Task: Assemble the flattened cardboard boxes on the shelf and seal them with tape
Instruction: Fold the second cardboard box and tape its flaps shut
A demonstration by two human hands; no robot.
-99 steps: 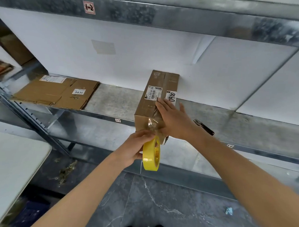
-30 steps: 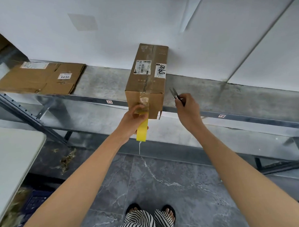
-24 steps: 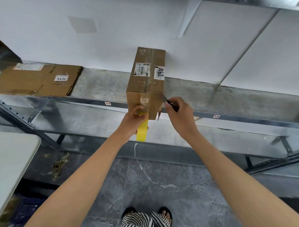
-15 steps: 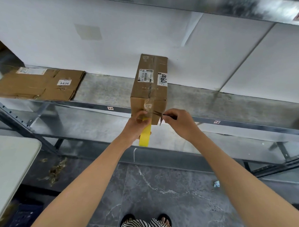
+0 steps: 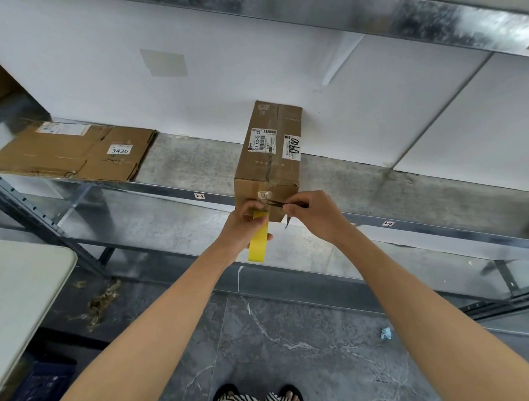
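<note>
Scissors (image 5: 276, 203), gripped in right hand (image 5: 314, 216), now brought across to box (image 5: 269, 164) front; tape roll (image 5: 258, 245) gripped by left hand (image 5: 241, 223) — 1st box nearly sealed, flat box (image 5: 68, 152) yet to be assembled.

The left hand (image 5: 244, 222) covered the top of the tape roll (image 5: 258, 245). The right hand (image 5: 314, 216) hid most of the cutter (image 5: 276, 203), leaving only its dark tip visible. The flattened box (image 5: 62, 152) and the desk (image 5: 16, 295) ran off the left edge. The fine print on the label (image 5: 261, 140) was too small to read.
</note>
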